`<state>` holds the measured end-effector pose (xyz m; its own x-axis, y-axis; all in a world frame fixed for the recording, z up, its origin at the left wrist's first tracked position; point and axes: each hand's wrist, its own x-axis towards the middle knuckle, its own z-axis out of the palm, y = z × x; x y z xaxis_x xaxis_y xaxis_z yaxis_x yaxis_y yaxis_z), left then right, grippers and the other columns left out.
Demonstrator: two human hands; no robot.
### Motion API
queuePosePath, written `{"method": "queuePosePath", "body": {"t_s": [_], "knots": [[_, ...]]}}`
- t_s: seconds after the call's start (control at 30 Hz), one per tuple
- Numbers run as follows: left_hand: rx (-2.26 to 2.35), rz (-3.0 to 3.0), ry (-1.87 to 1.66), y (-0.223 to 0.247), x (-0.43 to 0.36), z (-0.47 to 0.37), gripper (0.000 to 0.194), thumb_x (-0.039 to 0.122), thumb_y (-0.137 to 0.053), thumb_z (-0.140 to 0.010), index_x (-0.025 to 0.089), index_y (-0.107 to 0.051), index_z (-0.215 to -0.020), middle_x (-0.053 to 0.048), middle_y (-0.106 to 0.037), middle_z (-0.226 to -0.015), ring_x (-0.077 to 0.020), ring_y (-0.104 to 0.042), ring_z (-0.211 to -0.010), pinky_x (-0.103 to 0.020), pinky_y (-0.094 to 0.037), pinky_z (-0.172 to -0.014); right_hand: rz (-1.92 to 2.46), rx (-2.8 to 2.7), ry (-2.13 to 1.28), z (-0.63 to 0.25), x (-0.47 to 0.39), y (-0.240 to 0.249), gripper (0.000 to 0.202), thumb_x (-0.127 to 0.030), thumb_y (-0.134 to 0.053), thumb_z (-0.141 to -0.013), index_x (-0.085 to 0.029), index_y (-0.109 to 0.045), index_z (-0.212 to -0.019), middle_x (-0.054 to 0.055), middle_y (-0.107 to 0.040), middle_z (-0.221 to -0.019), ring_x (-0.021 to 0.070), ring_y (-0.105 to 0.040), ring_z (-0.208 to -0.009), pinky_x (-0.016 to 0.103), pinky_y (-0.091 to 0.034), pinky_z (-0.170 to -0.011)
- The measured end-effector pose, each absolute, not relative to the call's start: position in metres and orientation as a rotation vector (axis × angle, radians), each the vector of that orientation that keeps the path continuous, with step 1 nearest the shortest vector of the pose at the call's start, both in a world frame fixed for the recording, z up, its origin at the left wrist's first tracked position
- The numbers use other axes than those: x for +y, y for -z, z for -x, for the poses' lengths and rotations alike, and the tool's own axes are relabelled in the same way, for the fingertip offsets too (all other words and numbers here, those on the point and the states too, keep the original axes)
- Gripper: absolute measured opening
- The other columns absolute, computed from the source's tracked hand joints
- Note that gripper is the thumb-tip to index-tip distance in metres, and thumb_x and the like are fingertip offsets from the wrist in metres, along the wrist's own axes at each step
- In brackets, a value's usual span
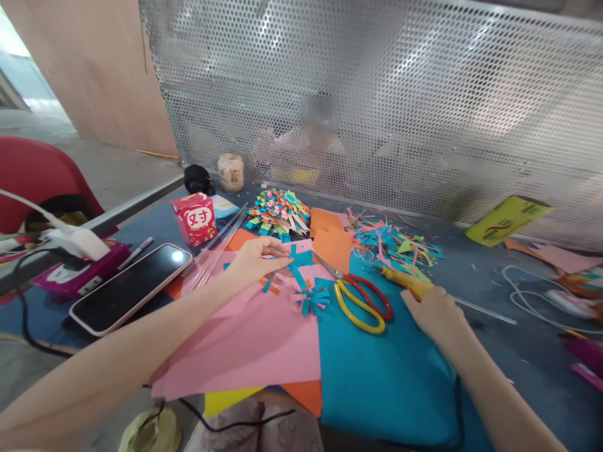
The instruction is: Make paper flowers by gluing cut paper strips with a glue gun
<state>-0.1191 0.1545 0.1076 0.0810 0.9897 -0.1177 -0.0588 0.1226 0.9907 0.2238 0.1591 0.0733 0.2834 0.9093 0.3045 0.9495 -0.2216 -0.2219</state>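
My left hand [264, 257] is pinched around a small fringed blue paper piece [298, 260] above pink sheets [245, 345]. My right hand [436, 311] is wrapped round a yellow glue gun [407, 282], its tip pointing left. Between the hands, scissors [360, 301] with one red and one yellow handle lie over a blue sheet [381, 383]. A blue and pink fringed paper flower [313, 300] rests near the scissors. Orange squares [332, 248] lie behind them.
A pile of fringed flowers [277, 210] and paper scraps [396, 242] sit farther back. At left are a phone [132, 289], a red box [194, 218] and clear sticks [221, 248]. A perforated metal screen [377, 94] stands behind; a person shows through it.
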Motion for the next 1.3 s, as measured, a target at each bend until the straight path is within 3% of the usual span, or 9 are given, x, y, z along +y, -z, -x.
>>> {"method": "queuePosePath", "body": {"t_s": [0.1, 0.17, 0.3, 0.43, 0.63, 0.8, 1.03, 1.17, 1.3], "knots": [[1.158, -1.084, -1.118, -0.110, 0.154, 0.119, 0.019, 0.008, -0.073, -0.067, 0.012, -0.060, -0.081, -0.002, -0.067, -0.071, -0.0153, -0.067, -0.056, -0.027, -0.058, -0.047, 2.269, -1.655, 0.382, -0.200, 0.151, -0.080, 0.054, -0.049, -0.039, -0.081, -0.003, -0.059, -0.100, 0.036, -0.054, -0.100, 0.0537, -0.052, -0.099, 0.063, -0.040, -0.069], [1.143, -1.078, -1.128, -0.111, 0.155, 0.119, 0.018, 0.007, -0.070, -0.069, 0.012, -0.060, -0.082, -0.001, -0.066, -0.069, -0.0156, -0.068, -0.056, -0.027, -0.057, -0.047, 2.136, -1.894, 0.536, -0.176, 0.145, -0.086, 0.048, -0.046, -0.036, -0.086, -0.007, -0.059, -0.099, 0.030, -0.057, -0.102, 0.0481, -0.054, -0.100, 0.058, -0.041, -0.073], [1.133, -1.083, -1.133, -0.109, 0.157, 0.121, 0.014, 0.007, -0.068, -0.072, 0.012, -0.059, -0.081, -0.001, -0.066, -0.071, -0.0147, -0.068, -0.054, -0.024, -0.056, -0.047, 1.501, -2.398, 0.239, -0.129, 0.136, -0.092, 0.025, -0.037, -0.048, -0.085, -0.019, -0.059, -0.098, 0.013, -0.065, -0.101, 0.0302, -0.060, -0.096, 0.044, -0.042, -0.078], [1.139, -1.074, -1.161, -0.107, 0.160, 0.122, 0.014, 0.009, -0.068, -0.071, 0.013, -0.058, -0.080, 0.000, -0.066, -0.074, -0.0134, -0.067, -0.054, -0.023, -0.055, -0.047, 1.130, -2.654, 0.261, -0.109, 0.132, -0.089, 0.032, -0.033, -0.050, -0.085, -0.018, -0.054, -0.114, 0.014, -0.063, -0.114, 0.0291, -0.058, -0.102, 0.046, -0.035, -0.084], [1.124, -1.107, -1.141, -0.099, 0.164, 0.123, 0.018, 0.012, -0.071, -0.069, 0.013, -0.058, -0.081, -0.002, -0.067, -0.077, -0.0147, -0.068, -0.056, -0.025, -0.056, -0.047, 0.892, -2.660, 0.508, -0.121, 0.141, -0.080, 0.026, -0.033, -0.046, -0.093, -0.018, -0.060, -0.109, 0.010, -0.069, -0.107, 0.0250, -0.062, -0.097, 0.043, -0.036, -0.082], [1.105, -1.149, -1.128, -0.095, 0.164, 0.123, 0.020, 0.016, -0.073, -0.068, 0.013, -0.059, -0.083, -0.002, -0.068, -0.078, -0.0141, -0.067, -0.056, -0.025, -0.056, -0.047, 0.642, -2.680, 0.652, -0.125, 0.148, -0.073, 0.024, -0.024, -0.048, -0.093, -0.016, -0.067, -0.104, 0.008, -0.073, -0.099, 0.0226, -0.066, -0.090, 0.039, -0.045, -0.081], [1.088, -0.874, -1.186, -0.107, 0.160, 0.120, 0.016, 0.008, -0.069, -0.071, 0.013, -0.059, -0.083, 0.001, -0.064, -0.070, -0.0120, -0.066, -0.055, -0.024, -0.056, -0.051, 1.136, -2.271, -0.225, -0.126, 0.144, -0.085, 0.025, -0.035, -0.048, -0.086, -0.025, -0.070, -0.088, 0.007, -0.073, -0.096, 0.0246, -0.067, -0.095, 0.042, -0.052, -0.087], [1.061, -0.712, -1.202, -0.105, 0.161, 0.118, 0.021, 0.002, -0.067, -0.071, 0.014, -0.057, -0.085, 0.002, -0.062, -0.066, -0.0125, -0.066, -0.057, -0.028, -0.058, -0.058, 1.367, -1.780, -0.739, -0.123, 0.143, -0.089, 0.024, -0.047, -0.055, -0.077, -0.025, -0.064, -0.077, 0.004, -0.072, -0.082, 0.0252, -0.069, -0.074, 0.041, -0.056, -0.074], [1.049, -0.707, -1.196, -0.103, 0.160, 0.117, 0.021, 0.003, -0.066, -0.072, 0.015, -0.055, -0.086, 0.001, -0.064, -0.070, -0.0153, -0.069, -0.063, -0.028, -0.058, -0.059, 1.264, -1.455, -1.158, -0.122, 0.144, -0.086, 0.031, -0.055, -0.062, -0.071, -0.025, -0.056, -0.078, -0.001, -0.064, -0.074, 0.0204, -0.066, -0.053, 0.036, -0.055, -0.057]]}}
